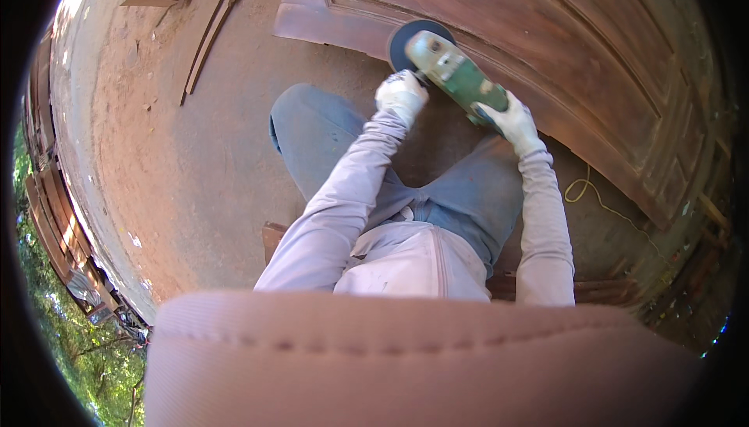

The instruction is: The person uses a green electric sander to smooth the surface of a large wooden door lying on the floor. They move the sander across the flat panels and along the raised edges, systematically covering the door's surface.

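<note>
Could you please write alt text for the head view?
The person's gloved left hand and right hand grip a green angle grinder, its dark disc at the edge of a brown panelled wooden door. A thin yellow cord lies at right.

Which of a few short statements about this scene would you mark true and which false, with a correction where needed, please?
1. The left hand grips the power tool near its dark round disc. True.
2. A panelled wooden piece lies beyond the person's legs. True.
3. The right hand rests on a knee. False: the right hand holds the rear part of the power tool.
4. The yellow cord is on the ground at the person's left. False: the yellow cord lies at the person's right.
5. Both hands are in pale gloves. True.
6. The trousers are bright red. False: they are blue.
</note>
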A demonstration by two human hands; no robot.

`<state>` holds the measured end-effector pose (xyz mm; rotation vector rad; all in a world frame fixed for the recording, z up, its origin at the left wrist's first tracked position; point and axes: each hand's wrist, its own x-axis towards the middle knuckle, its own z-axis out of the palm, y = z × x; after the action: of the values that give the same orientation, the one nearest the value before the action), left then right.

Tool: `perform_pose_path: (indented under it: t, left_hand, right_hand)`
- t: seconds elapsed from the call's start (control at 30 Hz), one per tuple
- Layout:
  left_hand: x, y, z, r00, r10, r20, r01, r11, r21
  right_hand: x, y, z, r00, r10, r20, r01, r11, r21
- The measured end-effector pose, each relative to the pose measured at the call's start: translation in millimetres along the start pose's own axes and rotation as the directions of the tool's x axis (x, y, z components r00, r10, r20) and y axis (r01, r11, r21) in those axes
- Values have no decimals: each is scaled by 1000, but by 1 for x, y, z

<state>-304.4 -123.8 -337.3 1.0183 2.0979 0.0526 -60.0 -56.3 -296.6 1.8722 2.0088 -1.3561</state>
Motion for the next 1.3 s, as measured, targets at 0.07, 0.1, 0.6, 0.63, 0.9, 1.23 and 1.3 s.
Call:
perform_pose_path:
  t: [0.07,0.1,0.6,0.63,0.9,1.23,1.3]
  left_hand:
    - [-13,17,16,998,43,38,-42,999,-18]
    - [-18,28,24,996,66,60,-64,997,-34]
    - [-10,83,40,951,228,210,-236,972,13]
    - [-9,72,39,958,210,193,-217,976,16]
    - [19,-40,7,981,143,-133,-138,989,46]
    - [17,-3,5,990,121,-68,-115,990,84]
    - [6,20,23,986,165,-12,-164,982,95]
  right_hand:
    - [-21,13,-14,999,54,7,-54,997,47]
    - [-30,24,-19,999,48,-20,-46,996,81]
    - [-54,99,-15,959,201,-202,-158,965,211]
    - [-55,83,-13,960,207,-187,-176,970,168]
    - [-9,-25,22,998,-31,-63,27,998,-57]
    - [-11,-19,-14,991,131,34,-128,989,-79]
    - [-29,13,-23,987,161,11,-161,987,-31]
